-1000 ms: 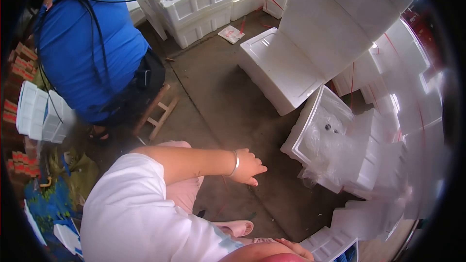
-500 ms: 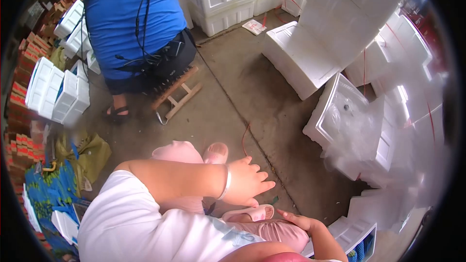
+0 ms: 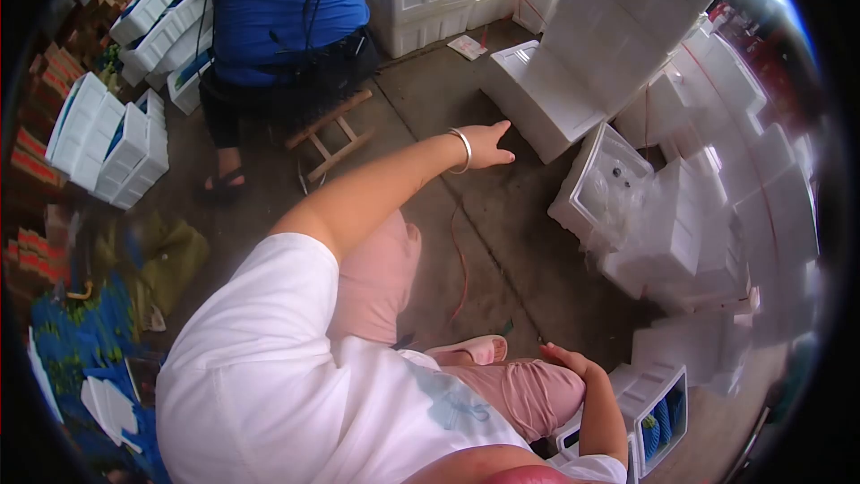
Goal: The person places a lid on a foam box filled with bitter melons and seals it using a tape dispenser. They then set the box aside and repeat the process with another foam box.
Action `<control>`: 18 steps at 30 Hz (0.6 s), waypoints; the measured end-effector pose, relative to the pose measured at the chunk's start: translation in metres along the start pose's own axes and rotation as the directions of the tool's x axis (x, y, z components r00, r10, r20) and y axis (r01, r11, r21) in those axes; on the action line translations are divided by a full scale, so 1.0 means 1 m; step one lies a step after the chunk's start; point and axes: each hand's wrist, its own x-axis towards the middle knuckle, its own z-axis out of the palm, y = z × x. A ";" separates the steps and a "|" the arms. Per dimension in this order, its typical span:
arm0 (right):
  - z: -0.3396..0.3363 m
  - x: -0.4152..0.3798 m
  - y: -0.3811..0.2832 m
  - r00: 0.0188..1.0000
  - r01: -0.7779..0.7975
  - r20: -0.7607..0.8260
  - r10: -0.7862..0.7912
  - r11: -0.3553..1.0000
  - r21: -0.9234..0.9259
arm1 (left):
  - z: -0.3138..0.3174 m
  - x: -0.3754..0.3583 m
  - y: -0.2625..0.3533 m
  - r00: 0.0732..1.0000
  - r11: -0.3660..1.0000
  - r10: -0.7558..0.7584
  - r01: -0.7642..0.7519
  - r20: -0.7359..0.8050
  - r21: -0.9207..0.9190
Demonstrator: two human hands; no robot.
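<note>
Extends left hand (image 3: 486, 145) farther forward than half a second ago, from near the slipper (image 3: 485, 350) towards the box (image 3: 546, 103); holds nothing, fingers loosely parted. Rests right hand (image 3: 573, 362) at the knee (image 3: 548, 397), fingers extended, seemingly empty. Looks mid-reach or mid-gesture; to grip, would need to lean closer. Faces, farther out, plastic (image 3: 624, 206) and a person in blue (image 3: 287, 18).

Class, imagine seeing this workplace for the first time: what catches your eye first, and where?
The left hand, with a silvery bracelet at its wrist, is stretched out over the floor just above the picture's middle. At upper left, another person's bright blue shirt stands out. White boxes, some stacked high, crowd the right side.
</note>
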 end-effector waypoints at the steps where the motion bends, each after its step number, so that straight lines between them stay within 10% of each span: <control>1: 0.000 0.003 0.001 1.000 0.016 0.000 -0.016 1.000 0.004 | -0.011 0.012 -0.014 0.994 0.995 -0.078 0.072 -0.082 -0.075; 18: -0.034 0.047 -0.039 0.986 0.082 0.135 -0.094 0.992 0.095 | -0.135 0.089 -0.097 0.733 0.738 -0.591 0.660 -0.338 0.140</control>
